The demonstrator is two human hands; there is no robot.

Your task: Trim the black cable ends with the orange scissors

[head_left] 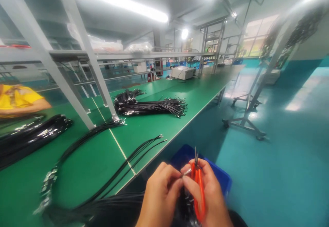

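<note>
Far to the left of the fingers, a person in a yellow top (23, 98) is beside a thick black bundle (36, 136). Nearer, a curved cable bundle (77, 144) sweeps along the green tabletop (87, 172) towards the wrists. A few loose cables (136, 153) lie just left of the fingers, their tips pointing away; a larger cable bundle (154, 107) rests beyond them.

The left hand (160, 186) has its thumb and forefinger closed on a small shiny piece (187, 172), too blurred to identify. The right hand (212, 189) meets it, thumb and fingertips pinching the same piece while gripping orange-handled scissors (199, 189), blades upward. A blue bin (222, 175) sits below and beyond the fingers.

For fine fingertip work like this, a short, light pinch close to the piece should give the best control; parking the scissors against the palm, points clear of the left fingertips, seems the safer hold.
</note>
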